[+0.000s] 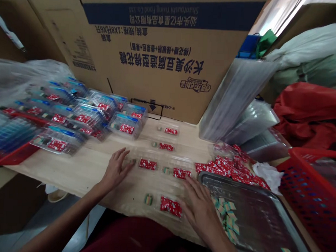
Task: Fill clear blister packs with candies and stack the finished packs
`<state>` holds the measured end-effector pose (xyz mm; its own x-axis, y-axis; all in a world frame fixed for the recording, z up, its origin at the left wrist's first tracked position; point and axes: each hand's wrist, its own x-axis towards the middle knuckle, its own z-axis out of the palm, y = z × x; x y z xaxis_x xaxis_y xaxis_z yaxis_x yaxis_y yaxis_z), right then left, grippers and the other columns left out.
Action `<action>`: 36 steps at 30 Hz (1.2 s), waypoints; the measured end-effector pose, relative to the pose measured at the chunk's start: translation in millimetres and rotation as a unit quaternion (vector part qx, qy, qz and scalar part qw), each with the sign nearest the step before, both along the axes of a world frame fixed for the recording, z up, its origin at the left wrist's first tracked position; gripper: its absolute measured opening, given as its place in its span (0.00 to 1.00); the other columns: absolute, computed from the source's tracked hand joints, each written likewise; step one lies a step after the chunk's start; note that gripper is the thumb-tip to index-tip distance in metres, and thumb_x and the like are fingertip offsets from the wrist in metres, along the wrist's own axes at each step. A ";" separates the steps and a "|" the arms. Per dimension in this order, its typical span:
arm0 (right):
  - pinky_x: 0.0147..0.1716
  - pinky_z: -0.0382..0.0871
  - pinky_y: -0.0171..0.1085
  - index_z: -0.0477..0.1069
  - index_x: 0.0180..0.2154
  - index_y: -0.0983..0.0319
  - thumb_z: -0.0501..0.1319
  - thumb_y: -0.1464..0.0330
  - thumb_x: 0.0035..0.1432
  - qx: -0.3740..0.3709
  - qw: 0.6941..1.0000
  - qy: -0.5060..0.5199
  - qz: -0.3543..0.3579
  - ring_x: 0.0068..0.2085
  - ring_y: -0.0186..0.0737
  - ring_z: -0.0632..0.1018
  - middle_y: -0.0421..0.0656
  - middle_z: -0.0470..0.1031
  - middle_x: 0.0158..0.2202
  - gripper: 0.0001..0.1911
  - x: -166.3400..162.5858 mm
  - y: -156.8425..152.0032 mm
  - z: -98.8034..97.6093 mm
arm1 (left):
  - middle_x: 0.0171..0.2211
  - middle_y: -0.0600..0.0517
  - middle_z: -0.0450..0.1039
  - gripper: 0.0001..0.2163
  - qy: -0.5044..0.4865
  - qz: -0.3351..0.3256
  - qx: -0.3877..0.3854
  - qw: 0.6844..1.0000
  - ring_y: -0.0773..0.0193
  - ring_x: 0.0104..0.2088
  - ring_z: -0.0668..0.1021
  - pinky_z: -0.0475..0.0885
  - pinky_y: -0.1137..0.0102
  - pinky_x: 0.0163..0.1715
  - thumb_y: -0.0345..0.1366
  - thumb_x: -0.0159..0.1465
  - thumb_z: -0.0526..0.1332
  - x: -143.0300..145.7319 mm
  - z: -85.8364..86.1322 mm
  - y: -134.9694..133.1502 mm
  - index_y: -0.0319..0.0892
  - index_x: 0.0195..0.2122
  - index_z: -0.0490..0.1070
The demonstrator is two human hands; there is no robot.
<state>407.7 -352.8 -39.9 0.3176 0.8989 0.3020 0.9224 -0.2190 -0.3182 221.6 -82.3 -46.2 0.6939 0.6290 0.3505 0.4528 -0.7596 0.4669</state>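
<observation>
My left hand (116, 170) is open, fingers spread, at the left end of a clear plastic tray with a red dotted packet (147, 163) in it. Open too, my right hand (200, 202) has its fingers stretched out beside another clear tray's red packet (182, 173). Whether either hand touches a tray, I cannot tell. Nearest my body, a tray holds a larger red packet (171, 206) and a striped green-and-cream piece (148, 199). Two more trays lie farther back, one with a red packet (166, 146), the other with a red packet (171, 131).
Filled clear boxes (126, 126) with blue items are stacked at left. A large carton (159, 81) stands behind. At right are loose red packets (224, 166), a dark metal tray (260, 215) with striped pieces (230, 221), stacked clear plastic (233, 103) and a red basket (312, 191).
</observation>
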 end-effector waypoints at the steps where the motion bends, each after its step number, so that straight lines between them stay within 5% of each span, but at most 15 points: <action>1: 0.55 0.58 0.55 0.55 0.60 0.60 0.55 0.58 0.60 -0.022 1.000 0.007 0.017 0.61 0.52 0.59 0.51 0.57 0.62 0.29 -4.0 4.7 -1.9 | 0.55 0.41 0.63 0.20 -0.002 0.002 -0.004 1.000 0.49 0.55 0.65 0.61 0.53 0.54 0.46 0.62 0.54 -2.4 -0.7 0.5 0.42 0.52 0.64; 5: 0.57 0.48 0.63 0.40 0.65 0.57 0.58 0.52 0.55 -0.105 0.990 0.035 0.092 0.65 0.58 0.46 0.51 0.43 0.66 0.43 -24.6 21.0 -22.0 | 0.53 0.40 0.65 0.19 -0.007 -0.012 0.000 1.000 0.49 0.54 0.67 0.63 0.53 0.53 0.45 0.61 0.55 -6.9 -0.8 3.3 0.41 0.51 0.65; 8: 0.57 0.42 0.65 0.39 0.65 0.58 0.58 0.52 0.54 -0.151 0.982 0.056 0.101 0.65 0.60 0.42 0.51 0.39 0.66 0.44 -31.3 27.3 -32.1 | 0.53 0.41 0.66 0.19 0.014 -0.082 0.013 0.996 0.51 0.54 0.68 0.64 0.55 0.53 0.42 0.61 0.56 1.3 4.4 8.5 0.42 0.51 0.64; 13: 0.61 0.41 0.57 0.41 0.65 0.61 0.52 0.55 0.59 -0.157 0.982 0.083 0.065 0.66 0.52 0.42 0.49 0.37 0.67 0.38 -1.1 35.3 -5.7 | 0.61 0.35 0.53 0.27 0.170 -0.194 0.048 0.965 0.40 0.61 0.56 0.54 0.43 0.55 0.48 0.52 0.64 29.5 14.3 16.4 0.39 0.49 0.64; 18: 0.60 0.38 0.59 0.50 0.63 0.62 0.61 0.56 0.49 -0.203 0.975 0.086 0.011 0.65 0.53 0.45 0.51 0.43 0.66 0.43 58.4 58.8 18.0 | 0.56 0.34 0.60 0.31 0.210 -0.206 0.059 0.954 0.40 0.57 0.62 0.53 0.44 0.55 0.51 0.46 0.66 28.9 14.9 25.2 0.39 0.48 0.62; 25: 0.61 0.36 0.55 0.49 0.63 0.64 0.66 0.50 0.40 -0.279 0.953 0.109 0.054 0.65 0.54 0.45 0.53 0.40 0.66 0.53 81.9 73.8 12.9 | 0.47 0.42 0.65 0.30 0.183 -0.153 0.046 0.970 0.47 0.48 0.68 0.61 0.53 0.49 0.49 0.46 0.65 -20.3 26.4 39.3 0.39 0.47 0.60; 28: 0.61 0.38 0.54 0.48 0.63 0.63 0.66 0.49 0.39 -0.279 0.951 0.116 0.059 0.65 0.54 0.44 0.53 0.40 0.66 0.54 81.5 73.3 10.5 | 0.45 0.43 0.66 0.28 0.151 -0.131 0.034 0.979 0.48 0.46 0.68 0.62 0.53 0.48 0.48 0.48 0.64 -24.3 40.4 16.0 0.39 0.47 0.60; 31: 0.60 0.42 0.53 0.51 0.62 0.62 0.67 0.49 0.38 -0.260 0.956 0.117 0.062 0.65 0.54 0.48 0.53 0.44 0.66 0.53 81.5 75.4 10.1 | 0.49 0.43 0.64 0.31 0.131 -0.198 0.013 0.971 0.48 0.48 0.67 0.61 0.53 0.50 0.46 0.43 0.66 -6.5 49.1 -34.7 0.42 0.47 0.61; 36: 0.60 0.47 0.49 0.56 0.60 0.65 0.66 0.53 0.42 -0.225 0.966 0.116 0.046 0.63 0.51 0.53 0.54 0.50 0.64 0.46 85.1 75.9 10.5 | 0.54 0.37 0.62 0.41 0.201 -0.292 -0.022 0.935 0.40 0.53 0.65 0.55 0.46 0.55 0.59 0.40 0.65 40.9 28.7 -102.4 0.38 0.51 0.63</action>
<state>492.8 -276.9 -29.5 0.2432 0.9501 -0.1952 0.8599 -0.3043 -0.4099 262.5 -184.7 -17.6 0.9936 0.1093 -0.0295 0.1123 -0.9164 0.3842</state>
